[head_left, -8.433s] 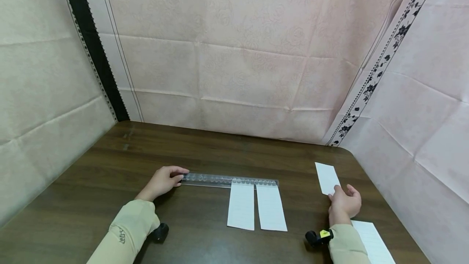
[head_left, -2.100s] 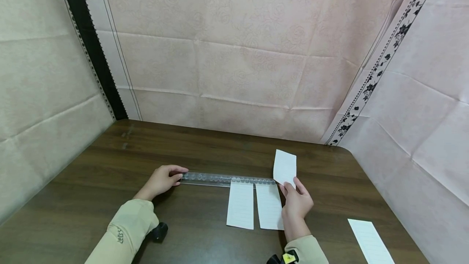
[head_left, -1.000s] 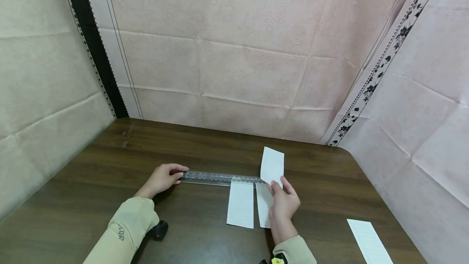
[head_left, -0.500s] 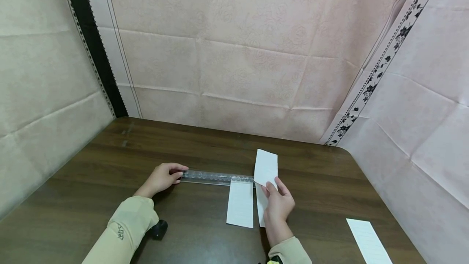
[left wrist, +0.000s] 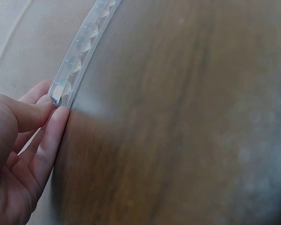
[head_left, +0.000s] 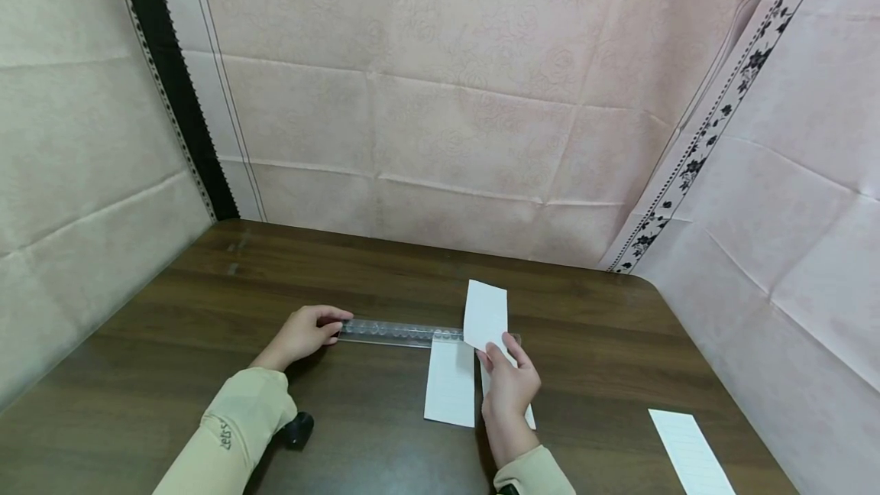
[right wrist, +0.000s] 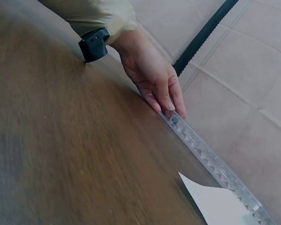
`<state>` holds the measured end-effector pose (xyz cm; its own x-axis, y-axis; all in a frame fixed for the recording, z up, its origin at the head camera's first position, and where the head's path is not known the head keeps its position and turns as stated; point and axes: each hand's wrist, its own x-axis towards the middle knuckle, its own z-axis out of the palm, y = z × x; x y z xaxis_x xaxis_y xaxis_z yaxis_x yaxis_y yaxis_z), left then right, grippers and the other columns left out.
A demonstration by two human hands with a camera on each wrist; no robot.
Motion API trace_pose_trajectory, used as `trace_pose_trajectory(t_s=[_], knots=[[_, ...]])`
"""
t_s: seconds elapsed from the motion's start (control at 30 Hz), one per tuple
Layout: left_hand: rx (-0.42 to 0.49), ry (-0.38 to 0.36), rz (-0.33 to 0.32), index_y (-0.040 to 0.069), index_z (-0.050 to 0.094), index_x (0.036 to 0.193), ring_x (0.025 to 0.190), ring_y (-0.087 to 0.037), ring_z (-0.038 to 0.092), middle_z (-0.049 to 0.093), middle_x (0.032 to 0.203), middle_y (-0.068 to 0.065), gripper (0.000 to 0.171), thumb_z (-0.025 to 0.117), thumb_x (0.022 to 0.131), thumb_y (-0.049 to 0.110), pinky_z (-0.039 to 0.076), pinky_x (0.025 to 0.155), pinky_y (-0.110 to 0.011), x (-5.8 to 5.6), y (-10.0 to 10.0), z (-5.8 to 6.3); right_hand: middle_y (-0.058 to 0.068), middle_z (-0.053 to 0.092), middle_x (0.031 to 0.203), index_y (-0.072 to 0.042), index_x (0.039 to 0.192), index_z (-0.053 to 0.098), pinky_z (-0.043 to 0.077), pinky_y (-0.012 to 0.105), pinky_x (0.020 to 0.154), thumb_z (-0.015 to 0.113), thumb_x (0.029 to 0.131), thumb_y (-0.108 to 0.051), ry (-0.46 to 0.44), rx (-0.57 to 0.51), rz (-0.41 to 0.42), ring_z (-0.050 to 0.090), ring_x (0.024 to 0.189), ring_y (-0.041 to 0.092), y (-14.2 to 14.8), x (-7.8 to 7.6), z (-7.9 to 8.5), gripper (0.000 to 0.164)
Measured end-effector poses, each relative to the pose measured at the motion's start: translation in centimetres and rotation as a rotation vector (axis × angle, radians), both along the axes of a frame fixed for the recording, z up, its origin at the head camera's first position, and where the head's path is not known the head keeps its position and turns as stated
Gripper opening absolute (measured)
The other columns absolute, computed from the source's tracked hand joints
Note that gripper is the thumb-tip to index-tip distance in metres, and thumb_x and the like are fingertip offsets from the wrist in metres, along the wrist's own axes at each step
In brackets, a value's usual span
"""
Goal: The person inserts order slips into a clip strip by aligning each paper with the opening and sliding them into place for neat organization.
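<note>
A clear plastic ticket rail (head_left: 385,332) with a row of round marbles inside lies across the table. My left hand (head_left: 302,338) pinches its left end between thumb and fingers, close up in the left wrist view. One lined white paper slip (head_left: 449,384) has its top edge at the rail and extends toward me. A second slip (head_left: 530,416) beside it is mostly covered by my right hand (head_left: 510,392). Between thumb and fingers that hand holds another white slip (head_left: 486,312), raised in front of the rail's right part. The right wrist view does not show my right hand.
Another lined slip (head_left: 687,445) lies near the table's right edge. Pale patterned cloth (head_left: 440,136) hangs behind the brown wooden table (head_left: 371,434) and along both sides. Black devices are strapped to both wrists.
My right hand has taken the slip from the table's right side and carried it left to the rail, still drifting left over the last second. The left hand stays on the rail's end.
</note>
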<state>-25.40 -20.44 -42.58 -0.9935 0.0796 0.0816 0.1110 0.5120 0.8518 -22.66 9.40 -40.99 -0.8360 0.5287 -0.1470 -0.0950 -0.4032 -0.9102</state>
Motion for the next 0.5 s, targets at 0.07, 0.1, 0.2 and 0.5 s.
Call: trace_pose_trajectory(t_s=[0.07,0.1,0.2,0.5], knots=[[-0.001,0.002,0.0,0.001,0.066,0.111,0.085,-0.018,0.062,0.062,0.109,-0.017,0.023,0.056,0.091,-0.002,0.054,0.067,-0.027,0.0,0.0,0.0,0.026,0.037,0.134,0.013,0.118,0.056,0.055,0.027,0.064,0.061,0.078,0.015,-0.01,0.005,0.011,0.061,0.067,0.014,-0.3,0.1,0.1,0.04],[0.0,0.003,0.001,0.001,0.066,0.111,0.084,-0.018,0.062,0.062,0.109,-0.017,0.022,0.056,0.091,-0.002,0.054,0.067,-0.027,0.0,0.0,0.0,0.025,0.036,0.135,0.013,0.118,0.056,0.055,0.027,0.064,0.062,0.079,0.015,-0.019,0.012,0.016,0.061,0.067,0.014,-0.4,0.2,0.1,0.039],[0.001,0.003,0.001,0.001,0.066,0.11,0.084,-0.018,0.062,0.062,0.109,-0.017,0.022,0.056,0.091,-0.002,0.054,0.067,-0.027,-0.1,0.0,-0.1,0.026,0.035,0.136,0.013,0.117,0.057,0.055,0.028,0.064,0.062,0.078,0.014,-0.023,0.027,0.026,0.061,0.07,0.016,-0.8,0.4,0.0,0.039],[0.001,-0.003,0.005,0.001,0.066,0.111,0.084,-0.018,0.062,0.062,0.11,-0.017,0.022,0.056,0.091,-0.001,0.054,0.067,-0.027,-0.1,-0.1,-0.1,0.026,0.04,0.126,0.013,0.116,0.058,0.055,0.028,0.064,0.062,0.079,0.014,-0.026,0.069,0.047,0.063,0.072,0.018,-1.6,0.7,-0.5,0.037]])
